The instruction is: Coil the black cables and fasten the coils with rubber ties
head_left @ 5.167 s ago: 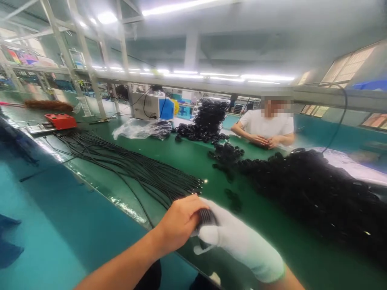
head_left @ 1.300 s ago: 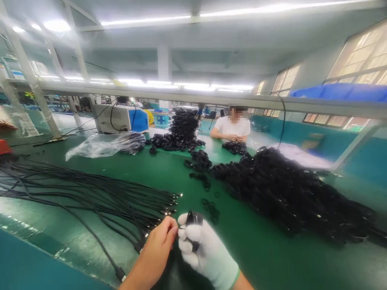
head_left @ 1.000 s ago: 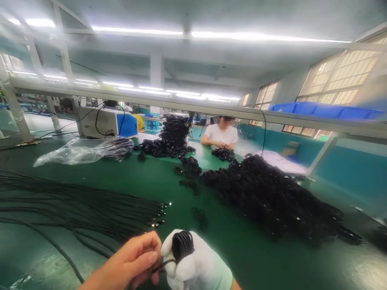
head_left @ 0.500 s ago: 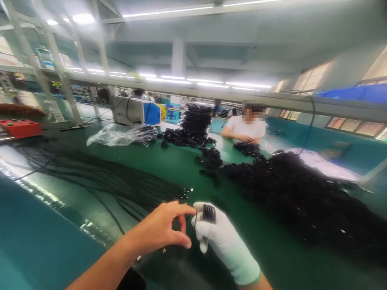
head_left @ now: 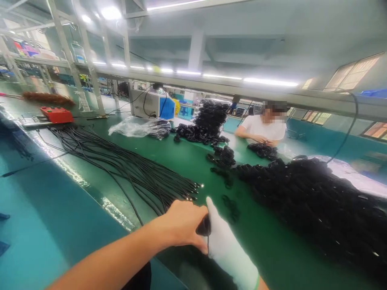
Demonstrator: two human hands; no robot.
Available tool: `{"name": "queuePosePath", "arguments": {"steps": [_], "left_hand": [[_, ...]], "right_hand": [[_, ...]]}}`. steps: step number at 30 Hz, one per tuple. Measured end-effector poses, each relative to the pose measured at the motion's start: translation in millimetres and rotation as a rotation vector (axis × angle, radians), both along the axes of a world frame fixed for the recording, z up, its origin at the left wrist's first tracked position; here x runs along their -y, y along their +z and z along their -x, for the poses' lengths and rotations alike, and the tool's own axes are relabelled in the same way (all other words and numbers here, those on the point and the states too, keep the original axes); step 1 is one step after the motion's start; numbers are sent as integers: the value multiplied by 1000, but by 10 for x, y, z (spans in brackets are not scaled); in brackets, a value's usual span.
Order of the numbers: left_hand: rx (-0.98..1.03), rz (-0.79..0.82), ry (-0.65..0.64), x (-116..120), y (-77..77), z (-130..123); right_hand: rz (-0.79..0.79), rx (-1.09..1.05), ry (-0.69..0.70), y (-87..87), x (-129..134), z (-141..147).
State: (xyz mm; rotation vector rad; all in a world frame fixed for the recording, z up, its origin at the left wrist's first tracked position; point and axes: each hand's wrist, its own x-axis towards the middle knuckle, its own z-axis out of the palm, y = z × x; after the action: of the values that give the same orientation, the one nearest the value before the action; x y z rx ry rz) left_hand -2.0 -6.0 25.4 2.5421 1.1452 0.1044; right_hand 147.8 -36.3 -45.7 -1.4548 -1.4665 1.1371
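A small coil of black cable (head_left: pixel 204 226) sits between my two hands in front of me. My left hand (head_left: pixel 188 223), bare, is closed on it, the thumb below and the fingers above. My right hand (head_left: pixel 225 239), in a white glove, is pressed against the coil from the other side. One gloved fingertip points up; its other fingers are mostly hidden behind the coil and my left hand. A thin black strand runs down along the glove. Left of my hands, a bundle of straight black cables (head_left: pixel 130 165) lies on the green table, with metal-tipped ends near my left hand.
A large heap of coiled black cables (head_left: pixel 308 201) covers the table's right side. Farther back are a stack of coils (head_left: pixel 211 117), a clear plastic bag (head_left: pixel 130 128), a white-and-blue machine (head_left: pixel 152 104) and a red box (head_left: pixel 57 114). A person (head_left: pixel 263 127) handles coils across the table.
My left hand has moved from open beside the coil to closed around it. The gloved hand has turned, hiding most of its fingers. The view has swung left.
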Motion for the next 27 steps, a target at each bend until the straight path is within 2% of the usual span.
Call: {"name": "queuePosePath", "arguments": {"steps": [2, 4, 6, 7, 8, 10, 12, 14, 17, 20, 22, 24, 27], "left_hand": [[-56, 78, -62, -123, 15, 21], [-54, 259, -135, -255, 30, 70], [13, 441, -154, -338, 15, 114], [53, 479, -136, -349, -7, 125], [78, 478, -105, -338, -39, 129], [73, 433, -56, -265, -106, 124], [104, 492, -21, -172, -139, 120], [310, 654, 52, -105, -112, 126], [758, 836, 189, -71, -8, 130], [981, 908, 171, -52, 60, 107], [1019, 810, 163, -22, 72, 84], [958, 555, 148, 17, 81, 55], [742, 164, 35, 51, 110, -7]], "right_hand": [[-29, 13, 17, 59, 33, 31], [-7, 42, 26, 167, 68, 51], [-2, 55, -5, 281, 96, 37], [-2, 23, 0, 328, 107, 15], [7, -48, 37, 362, 117, -16], [62, -272, 213, 389, 135, -93], [128, -503, 394, 364, 150, -164], [127, -665, 465, 309, 160, -201], [95, -814, 516, 227, 158, -180], [82, -890, 515, 193, 137, -131], [74, -897, 483, 196, 120, -122], [85, -869, 466, 198, 105, -130], [177, -840, 525, 175, 89, -138]]}}
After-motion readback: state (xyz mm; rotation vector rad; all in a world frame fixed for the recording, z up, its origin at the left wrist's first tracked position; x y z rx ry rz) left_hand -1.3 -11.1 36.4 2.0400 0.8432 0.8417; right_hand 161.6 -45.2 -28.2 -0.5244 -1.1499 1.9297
